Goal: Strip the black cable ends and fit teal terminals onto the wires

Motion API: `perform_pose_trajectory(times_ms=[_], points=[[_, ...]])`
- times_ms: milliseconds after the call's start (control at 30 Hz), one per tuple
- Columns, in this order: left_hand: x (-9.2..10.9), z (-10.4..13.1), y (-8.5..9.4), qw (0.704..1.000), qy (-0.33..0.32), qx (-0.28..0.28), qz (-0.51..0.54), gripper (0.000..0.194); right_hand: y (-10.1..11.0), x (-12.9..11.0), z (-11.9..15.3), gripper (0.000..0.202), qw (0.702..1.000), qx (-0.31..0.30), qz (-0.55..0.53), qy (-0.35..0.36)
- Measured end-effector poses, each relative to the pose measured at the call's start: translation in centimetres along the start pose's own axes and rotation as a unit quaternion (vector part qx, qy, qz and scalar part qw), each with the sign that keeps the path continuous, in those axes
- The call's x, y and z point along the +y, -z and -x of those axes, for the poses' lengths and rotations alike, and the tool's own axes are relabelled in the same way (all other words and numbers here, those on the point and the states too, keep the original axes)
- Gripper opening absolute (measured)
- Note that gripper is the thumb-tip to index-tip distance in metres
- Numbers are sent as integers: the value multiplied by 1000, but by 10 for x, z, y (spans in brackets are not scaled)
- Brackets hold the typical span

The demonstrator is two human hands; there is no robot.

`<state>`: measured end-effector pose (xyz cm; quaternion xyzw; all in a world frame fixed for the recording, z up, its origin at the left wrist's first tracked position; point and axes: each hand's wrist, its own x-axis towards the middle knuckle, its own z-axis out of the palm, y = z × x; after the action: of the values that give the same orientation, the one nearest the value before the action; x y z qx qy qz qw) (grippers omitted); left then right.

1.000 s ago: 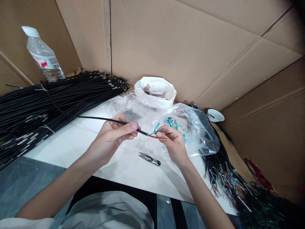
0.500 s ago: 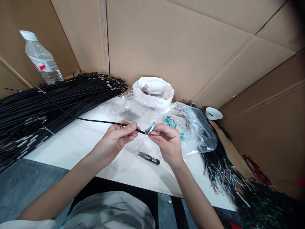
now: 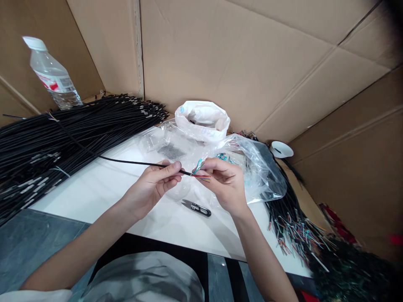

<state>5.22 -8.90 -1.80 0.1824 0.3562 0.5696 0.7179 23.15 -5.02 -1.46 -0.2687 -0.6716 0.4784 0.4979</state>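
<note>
My left hand (image 3: 160, 178) is closed around a black cable (image 3: 135, 161), close to its stripped end. The cable runs back to the left over a heap of similar ones. From its end, thin red and other coloured wires (image 3: 201, 178) stick out to the right, with a strip of teal foil (image 3: 198, 166) standing up beside them. My right hand (image 3: 228, 184) pinches at this foil with thumb and forefinger; the exact contact is partly hidden. Below both hands, small black thread snips (image 3: 197, 207) lie on the white table (image 3: 176, 226).
Black cables (image 3: 63, 138) are piled at the left, with a water bottle (image 3: 55, 77) behind. A white bag (image 3: 201, 130) and clear plastic (image 3: 267, 180) with teal scraps lie ahead. At the right are a white bowl (image 3: 282, 149) and stripped cables (image 3: 286, 209). Cardboard walls (image 3: 236, 63) enclose the table.
My right hand has shifted slightly right along the wires and turned a little. The foil strip now stands more upright. My left hand keeps its hold on the cable.
</note>
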Motion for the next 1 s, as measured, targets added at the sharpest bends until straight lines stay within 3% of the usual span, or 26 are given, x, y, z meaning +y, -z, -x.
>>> perform_pose_trajectory(times_ms=[233,433,533,633,767,867,1000], points=[[4,-1,-11,997,46,45,32,31,-26,8,8,6,997,69,-41,-3],[10,3,-19,996,40,65,40,31,-40,4,3,9,984,127,-116,-36],[5,1,-15,998,-1,62,26,23,-41,1,3,8,981,170,-86,-33],[-4,-2,-9,996,-81,46,4,11,-39,-2,5,8,980,198,-22,-28],[-13,-5,-7,989,-141,49,-18,22,-36,-2,8,10,980,197,28,-20],[-12,-6,-10,991,-121,46,-10,21,-35,0,10,11,980,195,36,-12],[-2,-5,-18,998,-3,61,-7,21,-32,4,9,6,986,159,-33,-32]])
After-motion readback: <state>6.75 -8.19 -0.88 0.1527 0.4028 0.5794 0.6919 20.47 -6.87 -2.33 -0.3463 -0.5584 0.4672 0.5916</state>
